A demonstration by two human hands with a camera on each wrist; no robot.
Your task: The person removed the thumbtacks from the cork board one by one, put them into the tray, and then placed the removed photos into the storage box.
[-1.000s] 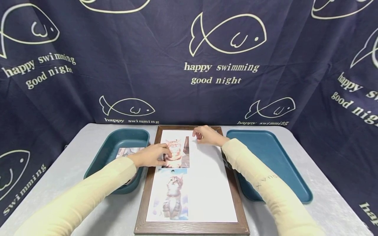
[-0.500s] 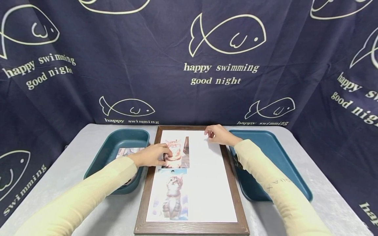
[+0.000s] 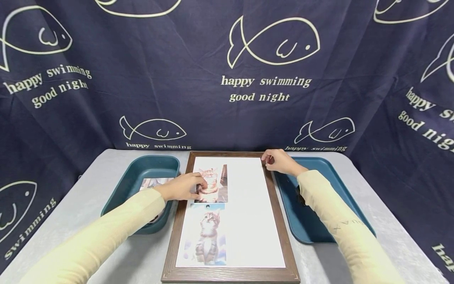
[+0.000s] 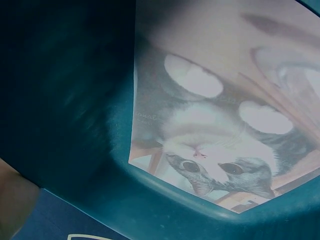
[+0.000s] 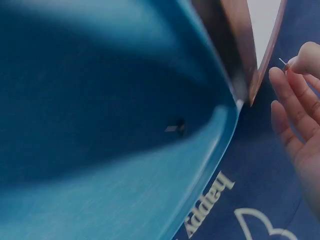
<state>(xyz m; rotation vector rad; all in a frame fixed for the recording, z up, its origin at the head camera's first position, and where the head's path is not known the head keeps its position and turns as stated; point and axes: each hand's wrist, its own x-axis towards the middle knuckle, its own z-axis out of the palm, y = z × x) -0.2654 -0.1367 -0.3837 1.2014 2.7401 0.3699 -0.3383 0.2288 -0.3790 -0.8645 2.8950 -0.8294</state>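
My left hand (image 3: 184,185) rests on the upper cat picture (image 3: 222,193), its fingertips on the print at the left of the white framed board (image 3: 252,221). Below that lies a second cat picture (image 3: 209,236), with a small dark thumbtack (image 3: 207,206) at its top edge. Over the board's top right corner is my right hand (image 3: 281,161). In the right wrist view its thumb and index finger pinch a thumbtack (image 5: 286,66), the metal point sticking out. Only a bit of skin of the left hand shows in the left wrist view.
A deep teal bin (image 3: 149,158) on the left holds cat photos (image 4: 200,130). On the right stands a shallow teal tray (image 3: 319,228), and another thumbtack (image 5: 179,128) lies in it. A dark fish-print curtain (image 3: 213,110) hangs behind the table.
My right hand has moved right, from beside the upper picture to the board's right frame edge. The left hand has stayed on the upper cat picture.
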